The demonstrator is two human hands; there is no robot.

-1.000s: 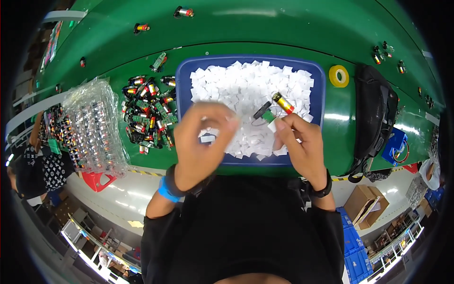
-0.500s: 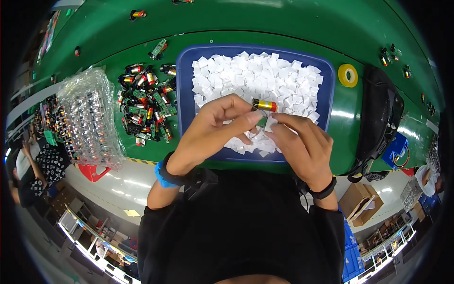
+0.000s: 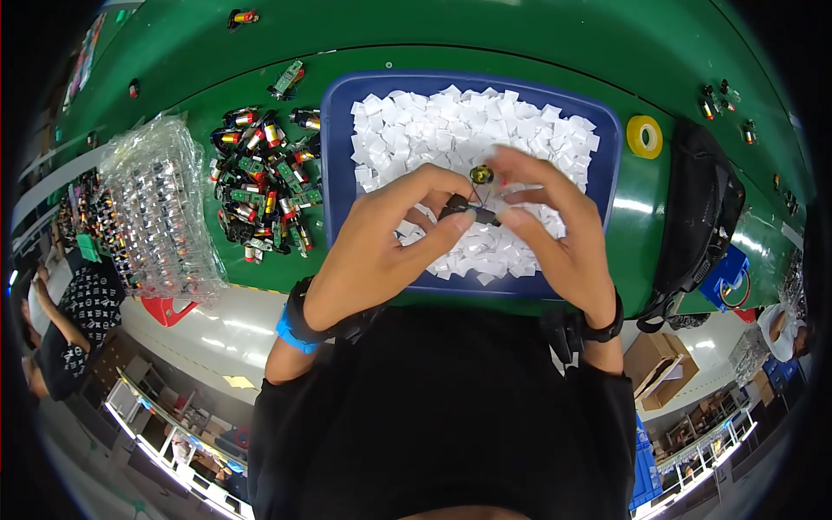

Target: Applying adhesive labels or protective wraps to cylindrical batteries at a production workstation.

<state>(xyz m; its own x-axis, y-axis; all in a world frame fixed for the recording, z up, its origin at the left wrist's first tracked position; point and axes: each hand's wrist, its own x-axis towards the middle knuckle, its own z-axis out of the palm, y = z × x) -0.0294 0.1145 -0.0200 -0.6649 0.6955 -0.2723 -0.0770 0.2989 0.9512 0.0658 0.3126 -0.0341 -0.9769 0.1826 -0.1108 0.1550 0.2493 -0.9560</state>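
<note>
Head view shows the left hand and right hand meeting at 12 o'clock, fingers pinching 1 small dark cylindrical cell with thin wires. It hangs above the blue plastic tray of white paper squares on the green bench; loose cells with green circuit boards lie at 10 o'clock.
</note>
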